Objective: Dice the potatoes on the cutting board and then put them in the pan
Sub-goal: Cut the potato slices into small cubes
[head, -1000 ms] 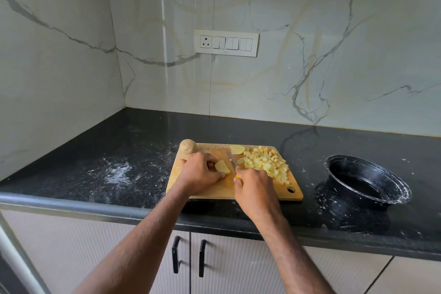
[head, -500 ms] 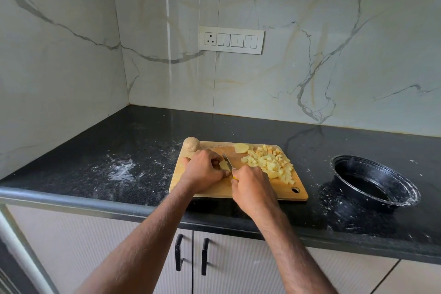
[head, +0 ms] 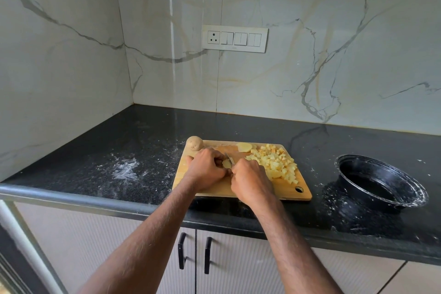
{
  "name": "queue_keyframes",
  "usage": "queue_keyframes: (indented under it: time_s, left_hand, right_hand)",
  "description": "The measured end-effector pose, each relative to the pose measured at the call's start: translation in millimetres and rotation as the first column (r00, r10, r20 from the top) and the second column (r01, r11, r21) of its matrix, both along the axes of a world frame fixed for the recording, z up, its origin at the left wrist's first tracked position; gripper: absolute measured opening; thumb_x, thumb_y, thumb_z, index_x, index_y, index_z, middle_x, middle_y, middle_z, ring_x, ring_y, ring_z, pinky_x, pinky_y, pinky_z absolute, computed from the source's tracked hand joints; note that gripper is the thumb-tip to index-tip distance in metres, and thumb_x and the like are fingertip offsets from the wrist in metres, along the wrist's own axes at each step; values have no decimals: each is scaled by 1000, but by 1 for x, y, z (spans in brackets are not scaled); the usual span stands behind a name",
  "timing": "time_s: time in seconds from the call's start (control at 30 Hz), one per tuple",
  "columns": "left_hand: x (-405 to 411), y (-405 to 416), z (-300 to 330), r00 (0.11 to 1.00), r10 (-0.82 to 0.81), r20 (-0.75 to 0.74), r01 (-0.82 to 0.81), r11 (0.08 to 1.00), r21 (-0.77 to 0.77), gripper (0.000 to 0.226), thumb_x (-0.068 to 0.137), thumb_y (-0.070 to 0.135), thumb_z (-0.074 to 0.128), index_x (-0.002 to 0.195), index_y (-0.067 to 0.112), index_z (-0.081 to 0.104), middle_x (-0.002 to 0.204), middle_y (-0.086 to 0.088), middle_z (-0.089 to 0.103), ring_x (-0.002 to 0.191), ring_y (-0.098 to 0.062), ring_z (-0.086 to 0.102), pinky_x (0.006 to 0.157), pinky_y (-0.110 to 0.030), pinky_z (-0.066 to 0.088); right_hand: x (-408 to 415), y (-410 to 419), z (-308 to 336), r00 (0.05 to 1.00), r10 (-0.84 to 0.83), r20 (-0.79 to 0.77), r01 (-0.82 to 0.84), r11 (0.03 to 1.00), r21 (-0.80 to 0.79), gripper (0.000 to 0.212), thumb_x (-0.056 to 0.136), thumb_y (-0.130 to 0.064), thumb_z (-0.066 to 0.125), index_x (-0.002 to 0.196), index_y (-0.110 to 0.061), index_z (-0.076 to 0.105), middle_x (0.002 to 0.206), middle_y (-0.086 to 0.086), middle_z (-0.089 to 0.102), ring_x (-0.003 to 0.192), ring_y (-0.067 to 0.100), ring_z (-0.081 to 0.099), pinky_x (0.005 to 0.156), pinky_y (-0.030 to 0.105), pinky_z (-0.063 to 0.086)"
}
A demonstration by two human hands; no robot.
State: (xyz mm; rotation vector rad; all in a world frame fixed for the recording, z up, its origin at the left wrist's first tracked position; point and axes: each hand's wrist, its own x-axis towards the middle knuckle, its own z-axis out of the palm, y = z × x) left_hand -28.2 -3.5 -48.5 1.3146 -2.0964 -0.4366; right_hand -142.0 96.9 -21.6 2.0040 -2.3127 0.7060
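Observation:
A wooden cutting board (head: 284, 192) lies on the black counter. My left hand (head: 205, 170) holds a peeled potato piece (head: 226, 164) down on the board with curled fingers. My right hand (head: 250, 181) grips a small knife (head: 230, 158), whose blade rests against that piece. A heap of diced potato (head: 274, 162) covers the board's right part, with a potato slice (head: 244, 147) at its far edge. A whole unpeeled potato (head: 194, 143) sits at the board's far left corner. The black pan (head: 381, 182) stands to the right of the board.
White powder is smeared on the counter (head: 124, 169) left of the board and around the pan. A marble wall with a switch panel (head: 234, 38) rises behind. Cabinet doors with black handles (head: 181, 250) are below the counter edge.
The knife blade has moved left, closer to my left hand and onto the potato piece, which is now mostly covered by my fingers. The camera view has shifted slightly.

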Motion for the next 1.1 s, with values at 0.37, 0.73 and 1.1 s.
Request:
queue_keyframes:
  time_s: [0.37,0.73,1.1]
  left_hand:
    - [0,1,2,1000,8,21,-9,999,35,30,76,40,78,103,25,74,100,11,69,100,-13,60,99,-44,35]
    - [7,8,6,997,-44,-56,47,997,65,24,72,36,85,90,22,78,83,15,69,86,-11,64,90,-45,52]
    - [10,10,4,991,-115,-64,116,993,28,38,59,44,92,87,22,77,78,14,69,75,-3,63,77,-38,56]
  right_hand:
    - [-16,48,-9,997,65,35,-64,998,-9,26,100,-22,59,123,-14,69,104,1,67,86,13,62,71,26,56]
    - [-30,50,-5,996,19,92,-7,992,-127,42,96,-21,64,55,-18,56,102,-4,76,44,1,43,42,11,28]
    - [-13,41,-21,996,-71,57,76,992,-96,19,98,-28,61,105,-17,75,110,-1,71,95,18,67,70,22,53]
